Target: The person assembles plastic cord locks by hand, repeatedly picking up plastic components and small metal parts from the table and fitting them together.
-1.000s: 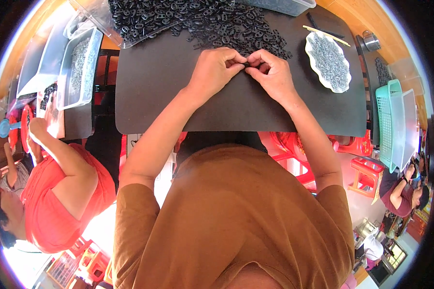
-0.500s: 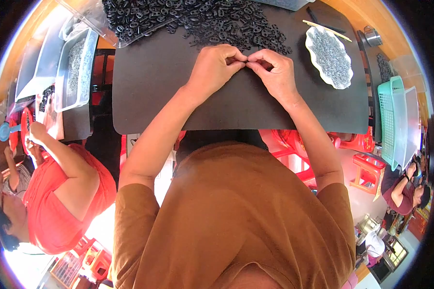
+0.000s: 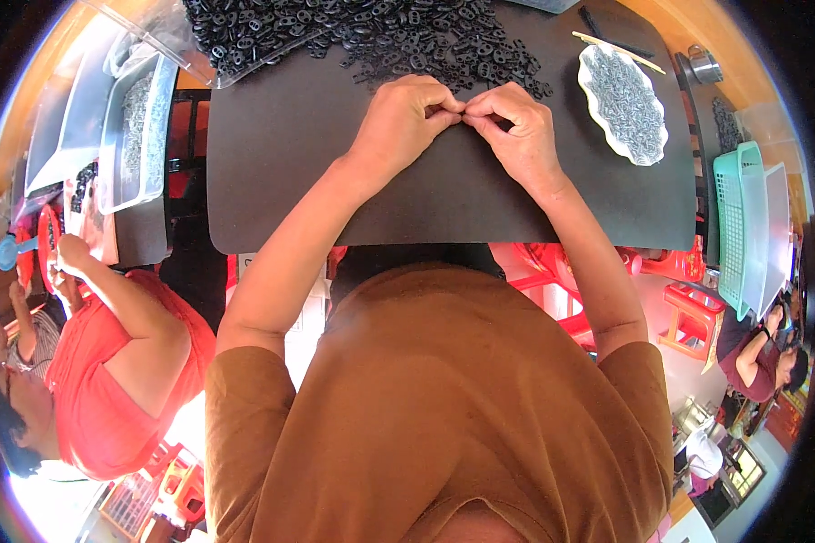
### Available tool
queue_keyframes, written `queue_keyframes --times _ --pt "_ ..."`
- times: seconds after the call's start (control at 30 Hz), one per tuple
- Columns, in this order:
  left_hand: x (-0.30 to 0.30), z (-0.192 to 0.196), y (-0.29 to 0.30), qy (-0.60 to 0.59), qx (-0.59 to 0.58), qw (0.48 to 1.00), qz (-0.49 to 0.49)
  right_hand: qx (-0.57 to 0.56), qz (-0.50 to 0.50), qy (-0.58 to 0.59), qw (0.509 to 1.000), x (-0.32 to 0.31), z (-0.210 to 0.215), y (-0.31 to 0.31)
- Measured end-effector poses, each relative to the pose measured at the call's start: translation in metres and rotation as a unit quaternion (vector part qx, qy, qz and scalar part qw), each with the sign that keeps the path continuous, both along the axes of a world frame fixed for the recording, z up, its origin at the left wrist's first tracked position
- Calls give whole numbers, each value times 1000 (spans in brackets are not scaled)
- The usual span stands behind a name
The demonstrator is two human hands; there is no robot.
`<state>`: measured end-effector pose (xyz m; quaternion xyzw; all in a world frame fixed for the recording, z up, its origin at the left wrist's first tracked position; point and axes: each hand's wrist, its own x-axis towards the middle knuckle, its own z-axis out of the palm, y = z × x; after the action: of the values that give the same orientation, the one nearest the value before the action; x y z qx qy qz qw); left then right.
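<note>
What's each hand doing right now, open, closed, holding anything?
Left hand: closed in a pinch, fingertips meeting the right hand's; the piece between them is too small to tell.
Right hand: closed in a pinch at the same spot.

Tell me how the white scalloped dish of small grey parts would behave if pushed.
The white scalloped dish looks shallow and heaped with small grey parts, so it would probably slide on the black mat rather than tip. A sharp shove might spill parts over its low rim.
</note>
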<state>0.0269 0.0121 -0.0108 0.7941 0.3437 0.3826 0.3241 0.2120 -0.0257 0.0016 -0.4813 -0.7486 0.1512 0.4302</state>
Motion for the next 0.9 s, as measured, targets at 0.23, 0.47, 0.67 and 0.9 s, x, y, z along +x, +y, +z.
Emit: queue_keyframes --times 0.23,0.47,0.67,0.9 --pt "2 2 1 -18 20 1000 8 28 7 -17 999 -1 0 2" --pt "2 2 -2 -13 15 1000 1 17 11 -18 1000 -2 3 -2" --pt "1 6 -1 -11 6 1000 -5 43 13 -41 998 -2 4 -4" --pt "1 3 2 5 30 999 -14 37 23 -41 998 -2 2 -1"
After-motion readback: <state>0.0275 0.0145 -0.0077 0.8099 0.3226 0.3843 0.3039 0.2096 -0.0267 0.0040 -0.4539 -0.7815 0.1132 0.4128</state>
